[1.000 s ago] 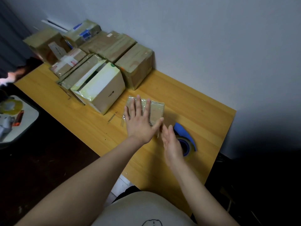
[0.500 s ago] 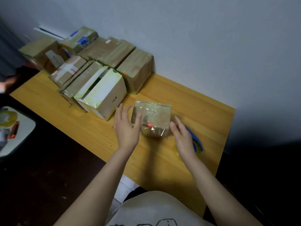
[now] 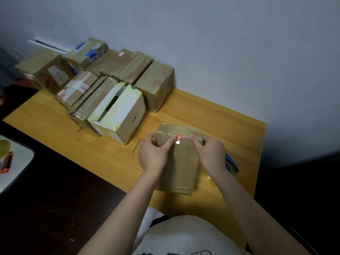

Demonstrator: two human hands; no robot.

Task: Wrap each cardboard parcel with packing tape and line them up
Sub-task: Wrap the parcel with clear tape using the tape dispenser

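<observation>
A small brown cardboard parcel (image 3: 181,162) wrapped in shiny tape stands tilted toward me on the yellow wooden table (image 3: 220,122). My left hand (image 3: 153,153) grips its left upper edge, thumb on the near face. My right hand (image 3: 209,153) grips its right upper edge the same way. A small red mark shows on the parcel between my thumbs. The blue tape dispenser (image 3: 230,163) lies just right of my right wrist, mostly hidden by it. Several taped parcels (image 3: 154,83) are packed together at the back left against the wall.
A pale taped box (image 3: 119,113) is the nearest of the group, just left of the held parcel. A white tray (image 3: 12,162) with small items sits off the table at the left. The table's right edge is close to the dispenser.
The parcel went from lying flat under my left palm to being lifted, turned and tilted toward me. Both hands now grip its top edge, closer to my body.
</observation>
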